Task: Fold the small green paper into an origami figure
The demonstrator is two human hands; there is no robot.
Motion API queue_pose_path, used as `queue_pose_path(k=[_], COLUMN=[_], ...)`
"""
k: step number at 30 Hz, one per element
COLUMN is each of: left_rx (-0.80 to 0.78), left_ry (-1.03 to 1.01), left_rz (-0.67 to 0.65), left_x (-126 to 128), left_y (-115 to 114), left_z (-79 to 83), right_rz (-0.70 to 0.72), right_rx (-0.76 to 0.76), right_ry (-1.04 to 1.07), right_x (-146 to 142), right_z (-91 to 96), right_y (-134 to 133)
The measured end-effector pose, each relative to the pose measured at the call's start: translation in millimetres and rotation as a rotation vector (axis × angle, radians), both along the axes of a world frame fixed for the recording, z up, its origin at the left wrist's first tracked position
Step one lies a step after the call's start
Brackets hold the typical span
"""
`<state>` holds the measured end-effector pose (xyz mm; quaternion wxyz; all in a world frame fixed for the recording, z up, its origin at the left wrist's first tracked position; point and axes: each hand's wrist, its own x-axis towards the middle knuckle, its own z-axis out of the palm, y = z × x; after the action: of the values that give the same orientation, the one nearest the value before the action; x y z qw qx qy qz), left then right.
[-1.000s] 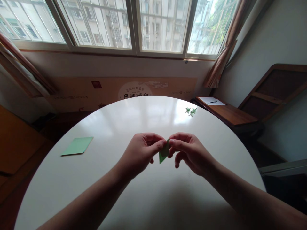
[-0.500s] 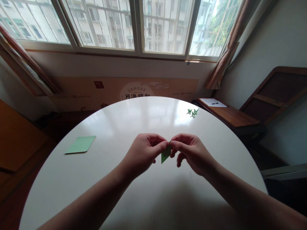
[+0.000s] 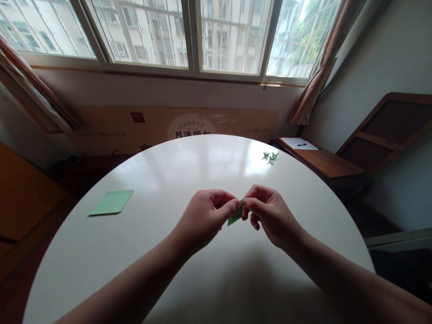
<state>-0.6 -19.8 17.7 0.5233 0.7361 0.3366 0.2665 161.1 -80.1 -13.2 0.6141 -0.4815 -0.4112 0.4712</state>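
Observation:
A small folded piece of green paper (image 3: 235, 217) is held between my two hands above the white round table (image 3: 189, 288). My left hand (image 3: 211, 216) pinches its upper left part between thumb and fingers. On the other side, my right hand (image 3: 266, 211) grips the upper right edge with thumb and index finger, its other fingers curled below. The fingertips hide the top of the paper. To the left lies a stack of light green square paper (image 3: 112, 202). Toward the far right edge sit several small folded green paper figures (image 3: 271, 157).
Beyond the table on the right stands a wooden side table (image 3: 326, 163) bearing a white sheet with a pen (image 3: 299, 144). A printed cardboard panel (image 3: 151, 121) leans below the barred window (image 3: 232, 36). A folded wooden chair or frame (image 3: 388, 126) rests against the right wall.
The green paper has tilted, its lower tip rising slightly and more of it covered by my fingers. My right hand has turned a little, its knuckles higher. The view has shifted slightly.

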Motion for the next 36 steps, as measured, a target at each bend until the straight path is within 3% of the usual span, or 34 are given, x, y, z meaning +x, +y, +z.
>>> queue_pose_path(k=[5,14,18,28,32,36], left_rx=[-0.133,-0.085,-0.057,-0.163,-0.122,-0.009], left_ry=[-0.027,-0.018,0.023,-0.036,-0.057,0.004], left_rz=[-0.014,0.023,-0.011,0.007,0.057,0.003], left_x=[0.1,-4.8,-3.5,-3.0,-4.3,-6.3], left_y=[4.1,7.0,8.4,11.7,14.2,18.2], left_z=[-1.4,3.7,2.8,0.3,-1.0,-4.4], right_rz=[0.037,0.137,0.090,-0.024,0.013,0.057], right_rx=[-0.011,-0.011,0.003,0.010,-0.024,-0.040], right_ry=[0.020,0.007,-0.029,0.048,0.001,-0.024], right_x=[2.2,4.9,4.4,3.7,3.6,5.3], right_z=[1.6,3.3,1.8,1.3,1.0,1.8], right_y=[-0.3,0.2,0.1,3.4,3.7,4.9])
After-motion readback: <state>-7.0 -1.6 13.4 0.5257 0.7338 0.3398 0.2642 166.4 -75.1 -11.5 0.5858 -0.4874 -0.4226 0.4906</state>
